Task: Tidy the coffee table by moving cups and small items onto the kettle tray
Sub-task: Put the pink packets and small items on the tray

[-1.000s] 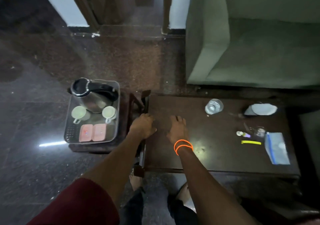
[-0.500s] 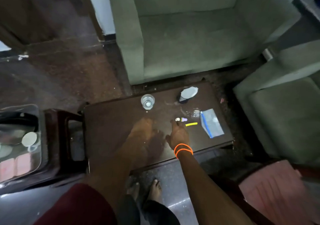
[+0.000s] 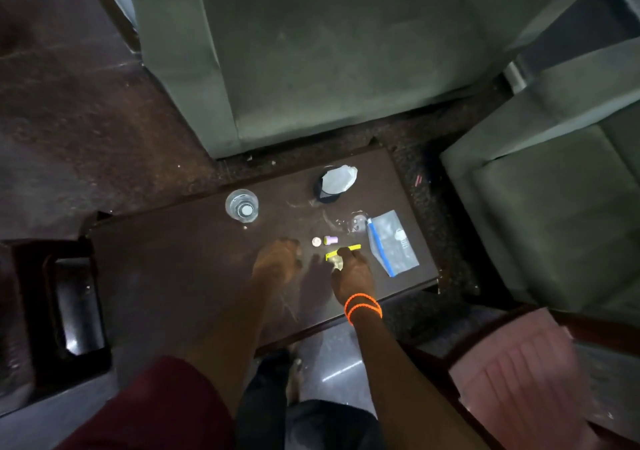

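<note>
glass (image 3: 241,205) beside black cup (image 3: 327,190)

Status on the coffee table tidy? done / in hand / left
Done: nothing visibly moved; the kettle tray is out of view. In hand: right hand has its fingers on the yellow strip, grip unclear; left hand is blurred over the table. Left: glass, purple cap, small disc, zip bag, black cup.

Dim rm: green armchairs (image 3: 311,51) round dark wood table (image 3: 180,259), speckled floor (image 3: 69,120).
</note>
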